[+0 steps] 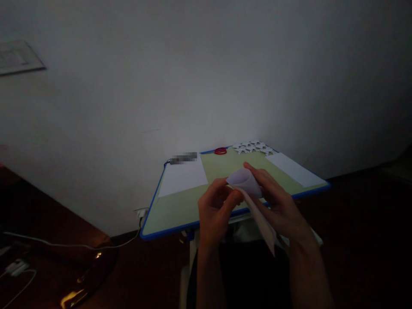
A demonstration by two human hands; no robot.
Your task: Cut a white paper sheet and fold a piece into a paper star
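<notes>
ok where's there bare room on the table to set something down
Two bare patches on the table: front left, between the left sheet and blue edge; and the middle, between that sheet and the right sheet, before the red scissors. It's crowded back right, where folded papers cluster. The left hand and right hand hide part of the front.

The held paper [246, 184] hides some fingertips of the left hand [215, 206] and right hand [280, 204]. Pixelation obscures a dark strip [183, 159] at the far left of the table [174, 210]. The far-right folded papers [254, 147] are too small to tell in detail. The picture's left edge cuts off a wall frame [21, 58].
</notes>
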